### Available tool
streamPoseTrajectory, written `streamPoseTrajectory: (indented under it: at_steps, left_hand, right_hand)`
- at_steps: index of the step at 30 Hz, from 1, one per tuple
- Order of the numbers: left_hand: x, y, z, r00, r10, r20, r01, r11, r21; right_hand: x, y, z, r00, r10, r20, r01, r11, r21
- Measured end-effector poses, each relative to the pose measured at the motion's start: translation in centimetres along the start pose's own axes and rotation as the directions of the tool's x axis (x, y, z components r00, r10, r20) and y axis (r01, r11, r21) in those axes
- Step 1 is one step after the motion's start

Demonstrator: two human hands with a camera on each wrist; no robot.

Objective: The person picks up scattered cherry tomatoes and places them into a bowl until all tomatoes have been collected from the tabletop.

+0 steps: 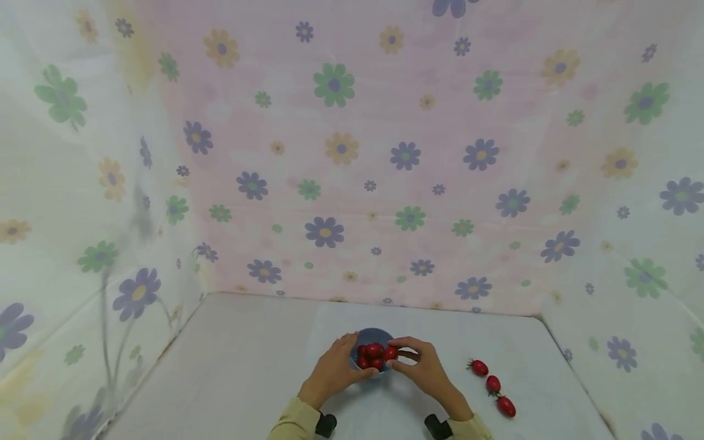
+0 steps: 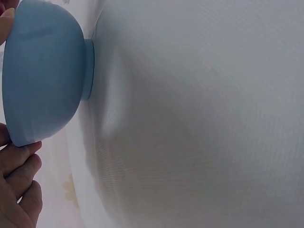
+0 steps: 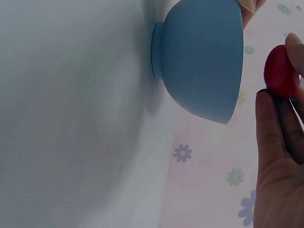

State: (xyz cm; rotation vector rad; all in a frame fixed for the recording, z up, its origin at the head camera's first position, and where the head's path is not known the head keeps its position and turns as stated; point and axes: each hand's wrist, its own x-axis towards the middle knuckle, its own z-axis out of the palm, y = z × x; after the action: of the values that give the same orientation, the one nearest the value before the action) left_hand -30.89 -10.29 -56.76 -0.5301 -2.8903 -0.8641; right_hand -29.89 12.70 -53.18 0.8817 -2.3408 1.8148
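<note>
Now the left hand (image 1: 335, 368) grips a blue bowl (image 2: 42, 76) holding cherry tomatoes (image 1: 374, 350); the right hand (image 1: 428, 371) pinches another tomato (image 3: 281, 71) by its rim — three more tomatoes (image 1: 493, 384) lie off right.

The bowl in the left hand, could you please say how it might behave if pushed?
The bowl is probably stiff: it looks evenly round even where the left hand grips it. Pushed high, it might tip, as its foot is much narrower than its top. The tomatoes inside would likely roll if it tilted, being rounded and shiny.
</note>
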Motion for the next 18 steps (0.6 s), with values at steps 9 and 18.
streamPoseTrajectory:
  at_steps: [9, 18]
  left_hand:
    - [-0.1, 0.0, -0.1, 1.0, -0.012, 0.003, 0.012, 1.0, 0.013]
    - [0.1, -0.1, 0.0, 1.0, -0.004, 0.002, 0.004, 1.0, 0.018]
  right_hand:
    - [0.2, 2.1, 0.3, 0.996, -0.084, -0.007, 0.084, 0.996, -0.01]
    - [0.3, 3.8, 0.0, 0.999, -0.036, 0.029, 0.037, 0.999, -0.035]
